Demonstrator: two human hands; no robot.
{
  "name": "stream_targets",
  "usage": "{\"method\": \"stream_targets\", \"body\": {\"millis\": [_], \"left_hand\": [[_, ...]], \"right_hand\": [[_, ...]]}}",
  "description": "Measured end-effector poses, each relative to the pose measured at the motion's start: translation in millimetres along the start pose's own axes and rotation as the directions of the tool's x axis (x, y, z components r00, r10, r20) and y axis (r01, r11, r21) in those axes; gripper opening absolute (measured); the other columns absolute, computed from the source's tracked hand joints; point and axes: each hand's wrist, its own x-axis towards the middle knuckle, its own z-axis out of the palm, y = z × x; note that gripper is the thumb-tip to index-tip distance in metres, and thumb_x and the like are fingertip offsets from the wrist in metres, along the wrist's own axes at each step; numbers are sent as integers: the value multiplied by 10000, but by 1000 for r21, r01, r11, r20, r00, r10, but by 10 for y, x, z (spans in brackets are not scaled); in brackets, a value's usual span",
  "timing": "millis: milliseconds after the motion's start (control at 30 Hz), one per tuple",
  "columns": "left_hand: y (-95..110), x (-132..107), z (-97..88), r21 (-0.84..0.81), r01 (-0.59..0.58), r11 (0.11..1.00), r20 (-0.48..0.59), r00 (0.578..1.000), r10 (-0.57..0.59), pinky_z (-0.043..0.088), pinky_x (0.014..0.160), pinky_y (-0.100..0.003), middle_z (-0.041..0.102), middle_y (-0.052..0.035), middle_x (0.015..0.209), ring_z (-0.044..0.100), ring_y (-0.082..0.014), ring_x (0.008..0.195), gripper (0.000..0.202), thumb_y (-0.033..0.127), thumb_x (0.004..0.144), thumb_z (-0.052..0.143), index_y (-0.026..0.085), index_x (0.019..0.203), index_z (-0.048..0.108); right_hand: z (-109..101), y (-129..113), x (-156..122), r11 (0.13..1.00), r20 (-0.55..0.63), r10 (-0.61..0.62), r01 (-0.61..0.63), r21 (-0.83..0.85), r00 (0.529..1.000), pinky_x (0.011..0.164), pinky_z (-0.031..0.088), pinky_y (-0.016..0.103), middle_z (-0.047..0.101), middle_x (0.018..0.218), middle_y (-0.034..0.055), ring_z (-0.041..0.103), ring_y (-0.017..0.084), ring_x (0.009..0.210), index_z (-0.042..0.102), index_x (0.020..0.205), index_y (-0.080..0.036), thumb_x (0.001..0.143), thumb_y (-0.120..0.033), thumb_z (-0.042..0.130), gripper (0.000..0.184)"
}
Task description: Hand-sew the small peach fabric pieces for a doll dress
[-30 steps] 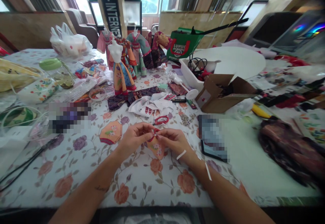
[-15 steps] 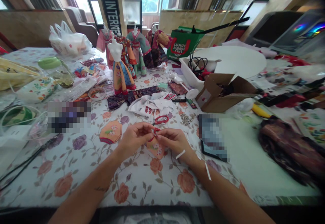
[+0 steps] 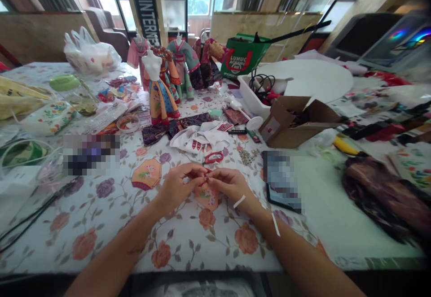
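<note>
"R-INTERNE" in white on a black upright sign (image 3: 145,7), blurred white lettering on a green bag (image 3: 241,58)

Between the grips: a red cord (image 3: 204,181) is pinched by the left grip (image 3: 177,189) and right grip (image 3: 229,187), with a peach fabric patch (image 3: 206,197) held just below.
Far: red-handled scissors (image 3: 214,157) are lying just beyond the grips, backed by a crumpled white printed cloth (image 3: 198,141).
Left: an embroidered hexagonal patch (image 3: 146,174) is lying near the left grip.
Right: metal beads (image 3: 245,157) and a blurred flat device (image 3: 281,182) are placed near the right grip.
Near: passage is offered toward the near edge, over the floral cloth of the bench (image 3: 208,252).
</note>
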Motion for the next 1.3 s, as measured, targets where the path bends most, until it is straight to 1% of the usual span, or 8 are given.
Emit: {"method": "stream_targets", "body": {"millis": [367, 633, 800, 933, 1000, 1100, 1200, 1300], "left_hand": [[-26, 9, -9, 0, 14, 1000, 13, 1000, -14, 471, 701, -233, 667, -20, 812, 599, -137, 740, 112, 173, 779, 644, 194, 881, 685], [-40, 26, 15, -339, 173, 925, 86, 985, -152, 460, 620, -223, 610, -23, 752, 558, -116, 667, 188, 261, 736, 713, 148, 881, 668], [-71, 21, 21, -315, 179, 932, 95, 983, -157, 472, 631, -233, 630, -26, 778, 582, -122, 682, 155, 254, 762, 681, 153, 878, 664], [-77, 1, 48, 44, -94, 995, -41, 995, 95, 500, 749, -296, 657, -53, 870, 621, -167, 809, 77, 170, 806, 606, 169, 845, 671], [-63, -13, 64, 253, -254, 934, -104, 952, 287, 493, 801, -318, 665, -59, 888, 620, -176, 858, 107, 129, 808, 591, 179, 847, 676], [-52, -30, 77, 458, -417, 785, -93, 856, 509, 503, 789, -335, 676, -64, 884, 617, -184, 856, 134, 115, 806, 595, 187, 881, 680], [-70, -33, 76, 554, -503, 663, -15, 790, 613, 505, 791, -356, 694, -61, 884, 618, -193, 867, 146, 108, 807, 599, 193, 893, 682], [-91, -26, 69, 577, -520, 630, 7, 774, 633, 504, 788, -362, 709, -61, 886, 623, -195, 866, 149, 105, 815, 591, 189, 897, 682]], "right_hand": [[8, -19, 1, 1000, -1, -11, 11, 22, 1000, 620, 471, 261, 695, 730, 26, 610, 145, 645, 721, 760, -169, 684, -333, 759, 185], [37, -35, -15, 998, -40, -62, 62, 5, 997, 552, 448, 245, 662, 650, 5, 573, 129, 576, 709, 717, -180, 681, -304, 752, 136], [32, -8, -20, 997, -32, -81, 81, -12, 996, 533, 457, 241, 676, 662, 16, 582, 131, 571, 718, 756, -171, 696, -316, 744, 159], [38, -18, -24, 994, -44, -104, 102, -38, 994, 545, 474, 244, 695, 680, 34, 602, 141, 593, 718, 760, -156, 707, -340, 734, 192], [36, -23, -26, 992, -75, -114, 109, -68, 991, 542, 475, 243, 694, 679, 34, 600, 138, 585, 719, 773, -155, 719, -341, 727, 194], [26, -21, -29, 985, -113, -144, 131, -116, 983, 502, 472, 244, 678, 645, 20, 580, 130, 527, 721, 792, -163, 734, -344, 712, 190], [23, -25, -38, 958, -110, -217, 189, -217, 970, 507, 481, 249, 685, 650, 20, 594, 141, 535, 725, 798, -169, 758, -317, 681, 159], [34, -50, -52, 900, -110, -303, 246, -360, 947, 581, 497, 252, 715, 709, 32, 633, 156, 618, 736, 815, -169, 776, -259, 649, 131]]}}
